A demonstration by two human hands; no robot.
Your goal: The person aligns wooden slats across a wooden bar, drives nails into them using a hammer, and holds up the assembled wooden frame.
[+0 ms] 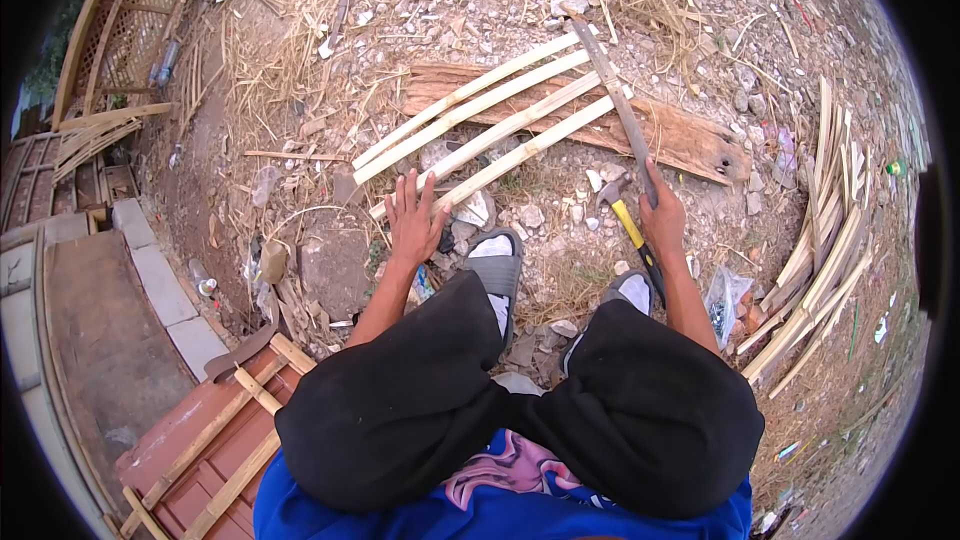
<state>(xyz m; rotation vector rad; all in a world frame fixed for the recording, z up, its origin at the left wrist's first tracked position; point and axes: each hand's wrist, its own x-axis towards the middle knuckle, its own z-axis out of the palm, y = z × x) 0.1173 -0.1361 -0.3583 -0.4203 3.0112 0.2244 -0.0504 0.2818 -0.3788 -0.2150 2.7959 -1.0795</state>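
Wrapped fingers of the right hand (664, 218) hold the near end of a long, flat, dark bar (622, 105) in the head view. That bar passes over the old brown board (690, 135) and sticks out past its far edge. Four pale wood strips (490, 105) lie slanting across the left part of the board, with their right ends near the bar. On the near side of the board, the left hand (412, 225) is flat and spread, its fingertips by the low ends of two strips. I cannot tell how hard it presses. Just on the near side of the board is a hammer (630, 227) with a yellow and black handle. Right of the board is a heap of more strips (812, 302).
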